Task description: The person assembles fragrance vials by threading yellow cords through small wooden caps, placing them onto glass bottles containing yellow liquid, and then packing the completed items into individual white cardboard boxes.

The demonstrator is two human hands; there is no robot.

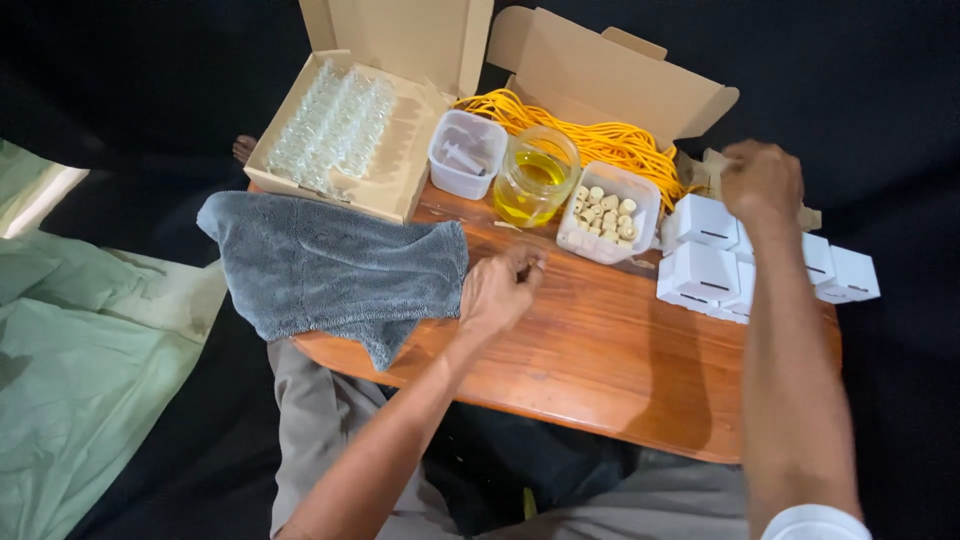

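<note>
Left hand [497,290] rests on table [600,350] beside towel [330,265], fingertips pinched on something small — unclear what. Right hand [762,180] curled shut over far boxes [700,250] — contents hidden.

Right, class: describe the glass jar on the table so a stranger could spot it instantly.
Start at the wooden table and look to its far edge. Between two clear plastic tubs stands the glass jar. It alone is round and holds yellow liquid.
</note>
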